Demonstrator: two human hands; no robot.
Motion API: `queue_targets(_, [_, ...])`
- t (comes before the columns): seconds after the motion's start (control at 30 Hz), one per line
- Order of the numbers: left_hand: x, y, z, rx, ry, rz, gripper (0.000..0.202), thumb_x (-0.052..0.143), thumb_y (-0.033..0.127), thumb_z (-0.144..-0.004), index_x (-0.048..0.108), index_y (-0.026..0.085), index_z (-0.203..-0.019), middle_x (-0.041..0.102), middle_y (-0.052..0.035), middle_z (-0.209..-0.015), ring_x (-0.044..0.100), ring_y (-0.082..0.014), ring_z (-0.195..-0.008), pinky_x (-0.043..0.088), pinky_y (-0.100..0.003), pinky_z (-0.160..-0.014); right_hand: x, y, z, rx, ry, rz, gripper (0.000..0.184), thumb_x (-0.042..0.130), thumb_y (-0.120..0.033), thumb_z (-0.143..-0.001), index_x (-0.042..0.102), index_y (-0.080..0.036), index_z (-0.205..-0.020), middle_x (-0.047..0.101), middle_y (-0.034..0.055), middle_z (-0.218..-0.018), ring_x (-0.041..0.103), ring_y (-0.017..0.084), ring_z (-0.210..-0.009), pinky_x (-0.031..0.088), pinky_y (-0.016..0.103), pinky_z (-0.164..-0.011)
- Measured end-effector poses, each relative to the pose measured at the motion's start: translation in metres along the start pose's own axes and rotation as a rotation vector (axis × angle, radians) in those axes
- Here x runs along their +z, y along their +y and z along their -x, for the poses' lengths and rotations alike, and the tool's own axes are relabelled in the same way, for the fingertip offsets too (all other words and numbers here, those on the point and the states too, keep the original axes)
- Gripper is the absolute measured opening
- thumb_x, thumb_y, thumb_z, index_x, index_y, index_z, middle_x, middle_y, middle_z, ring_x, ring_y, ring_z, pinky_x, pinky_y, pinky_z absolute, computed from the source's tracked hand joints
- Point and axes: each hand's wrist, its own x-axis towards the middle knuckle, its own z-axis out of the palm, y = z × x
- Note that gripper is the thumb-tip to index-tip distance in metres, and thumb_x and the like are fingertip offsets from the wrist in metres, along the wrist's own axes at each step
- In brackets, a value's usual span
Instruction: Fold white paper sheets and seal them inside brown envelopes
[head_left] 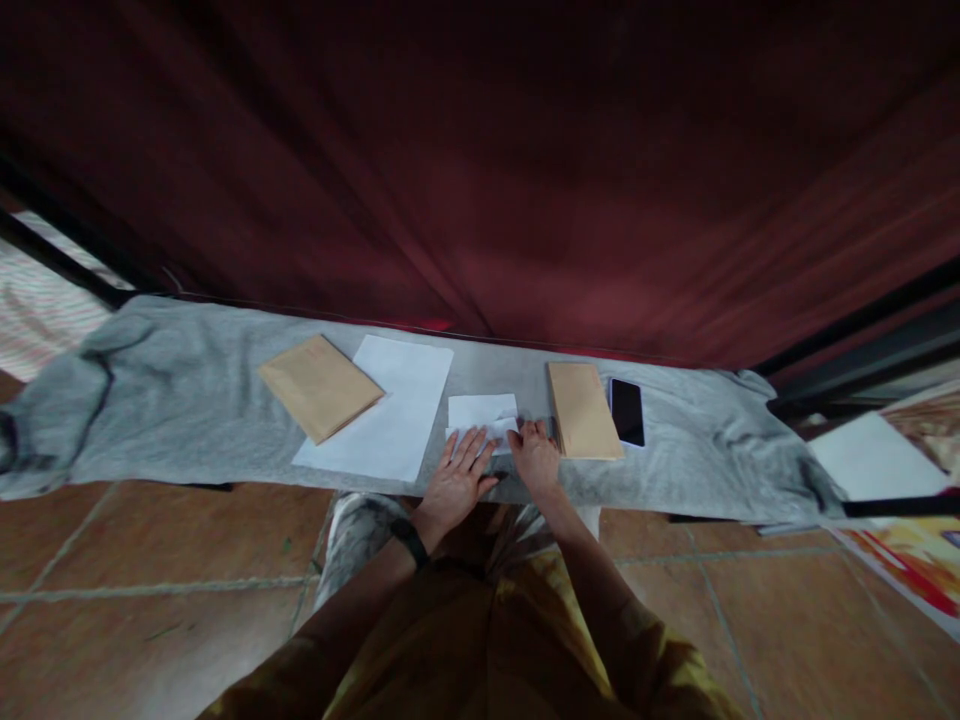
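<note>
Small paper [481, 408] is at your fingertips, on the bench cloth [480, 365], seemingly longer left-right. Left hand [456, 482]: flat, fingers spread on its near part. Right hand [537, 460]: curled at its right end; can't tell if pinching.

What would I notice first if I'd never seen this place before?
Probably the huge dark red cloth hanging behind the bench, because it fills the top of the picture. Next, perhaps, the left hand lying on a small folded white paper in the middle, with the right hand at its right edge. Two tan stacks also stand out, one to the left, the other to the right.
</note>
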Motion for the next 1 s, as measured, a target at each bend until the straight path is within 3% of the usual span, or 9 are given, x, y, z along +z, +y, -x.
queue_targets(0.3, [-0.003,0.003,-0.001,-0.013,0.001,-0.040,0.058,0.043,0.046,-0.099,0.039,0.022,-0.152,0.031,-0.0063,-0.162,0.015,-0.0274,-0.154,0.013,-0.058,-0.125,-0.001,0.001,-0.006,0.062,-0.019,-0.055,0.028,0.046,-0.042,-0.104,0.062,-0.020,-0.107,0.068,0.0082,-0.113,0.071,0.018,-0.086,0.047,0.025,-0.071])
queue_targets(1.0, [0.005,-0.001,-0.014,-0.095,0.011,-0.037,0.062,0.038,0.049,-0.100,0.031,0.022,-0.155,0.028,-0.0063,-0.163,0.015,-0.0273,-0.154,0.013,-0.058,-0.124,0.002,-0.002,-0.020,0.073,0.001,-0.011,0.036,0.039,-0.046,-0.105,0.060,-0.018,-0.112,0.069,0.0131,-0.113,0.072,0.018,-0.088,0.049,0.024,-0.070])
